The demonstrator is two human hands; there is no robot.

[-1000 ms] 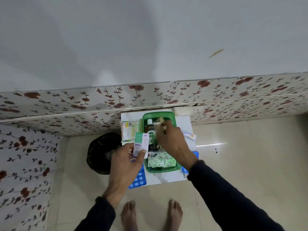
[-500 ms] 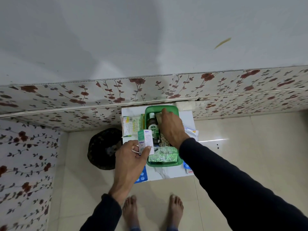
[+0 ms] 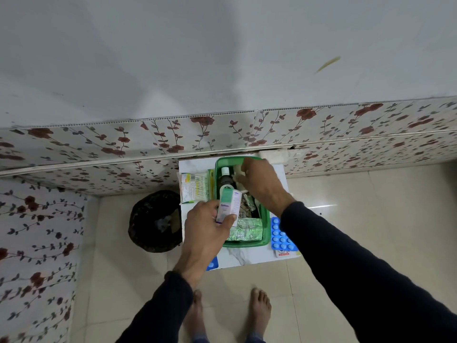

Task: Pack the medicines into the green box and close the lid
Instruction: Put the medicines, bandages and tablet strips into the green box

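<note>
The left hand (image 3: 210, 227) grips a small carton (image 3: 228, 203) at the green box's (image 3: 265, 233) 9 o'clock rim; the right hand (image 3: 259, 180) pinches something white inside at 12. Crowded contents may block the carton, tipping the bottle (image 3: 226, 180).

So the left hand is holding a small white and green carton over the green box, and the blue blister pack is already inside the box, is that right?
Not quite. The head view shows the blue blister pack lying on the white table, outside the green box on its right. The rest holds: the left hand grips the small white and green carton over the box.
</note>
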